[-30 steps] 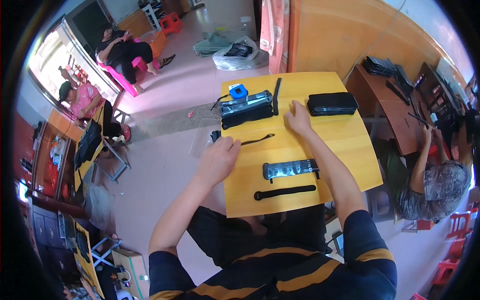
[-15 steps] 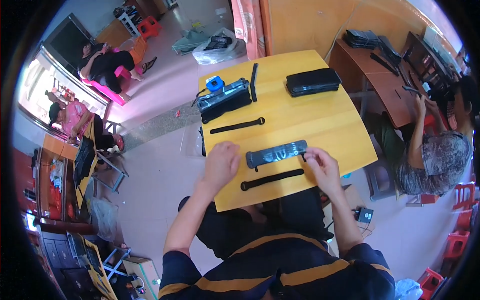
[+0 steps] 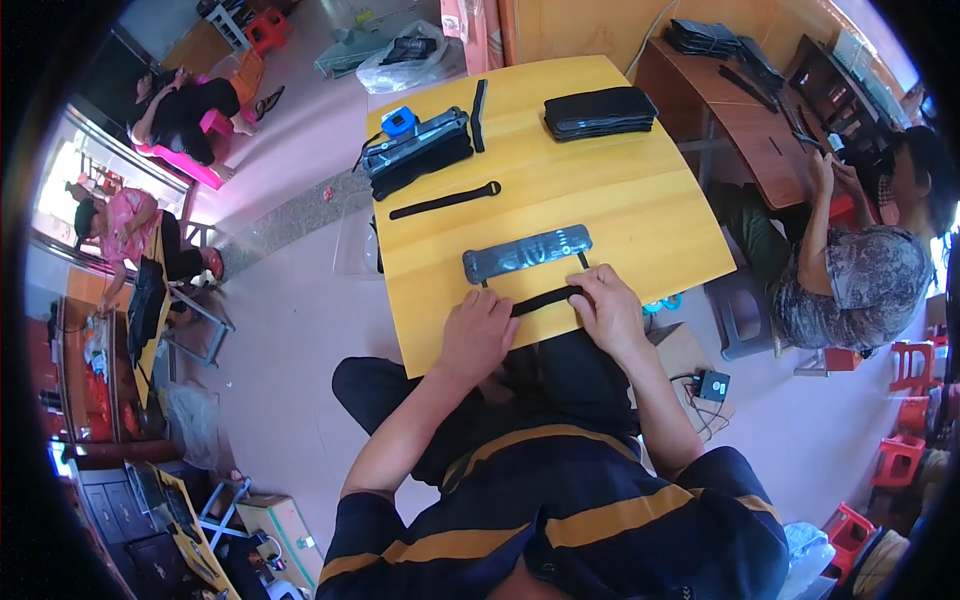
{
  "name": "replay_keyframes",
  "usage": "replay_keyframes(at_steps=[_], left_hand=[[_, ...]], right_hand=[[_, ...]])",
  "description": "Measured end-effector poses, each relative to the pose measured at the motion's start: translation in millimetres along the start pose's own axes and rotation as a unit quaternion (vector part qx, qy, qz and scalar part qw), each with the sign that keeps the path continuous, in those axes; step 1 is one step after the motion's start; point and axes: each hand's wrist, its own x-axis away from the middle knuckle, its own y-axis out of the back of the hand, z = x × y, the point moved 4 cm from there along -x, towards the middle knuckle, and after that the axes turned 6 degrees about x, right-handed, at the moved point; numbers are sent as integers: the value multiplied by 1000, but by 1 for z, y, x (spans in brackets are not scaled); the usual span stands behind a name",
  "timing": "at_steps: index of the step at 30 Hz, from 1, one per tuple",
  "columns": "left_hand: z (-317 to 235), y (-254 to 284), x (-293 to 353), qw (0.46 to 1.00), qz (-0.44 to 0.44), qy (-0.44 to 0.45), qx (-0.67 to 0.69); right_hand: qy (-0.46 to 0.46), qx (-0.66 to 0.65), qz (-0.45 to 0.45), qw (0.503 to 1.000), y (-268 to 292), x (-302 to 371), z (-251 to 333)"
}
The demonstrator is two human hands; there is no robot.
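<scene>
A black strap (image 3: pixel 542 301) stretches between my two hands near the front edge of the yellow table. My left hand (image 3: pixel 482 325) has its fingers closed on the left end, which they hide. At the right end my right hand (image 3: pixel 608 308) pinches the strap between thumb and fingers. Just beyond my hands lies a long dark flat piece in shiny clear film (image 3: pixel 528 253), with short black tabs on its near side. Farther off, another black strap with a loop end (image 3: pixel 445 200) rests on the table.
At the table's back left are a blue object (image 3: pixel 398 122) and a stack of black pieces (image 3: pixel 420 160), with a narrow black strip (image 3: pixel 479 115) beside them. A black stack (image 3: pixel 600 113) sits back right. A co-worker (image 3: pixel 850 260) is seated at the brown desk (image 3: pixel 740 150) on the right.
Both hands have come onto the near strap, which lay flat on the table before. My right hand has left the end of the film-covered piece; my left hand has moved right.
</scene>
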Motion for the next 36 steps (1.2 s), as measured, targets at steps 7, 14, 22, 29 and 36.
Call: replay_keyframes(at_steps=[7,14,22,29,36], left_hand=[[-4,20,5,999,3,8,52],[7,64,12,903,-69,82,416],[-42,90,16,919,-65,0,389],[-58,84,21,909,-58,3,413],[-55,83,26,873,-154,-25,462]], right_hand=[[10,-31,-5,999,13,9,15],[-69,-134,-47,988,43,22,6],[-59,-294,227,926,63,40,55],[19,-309,129,942,49,30,87],[103,-158,33,982,55,37,94]])
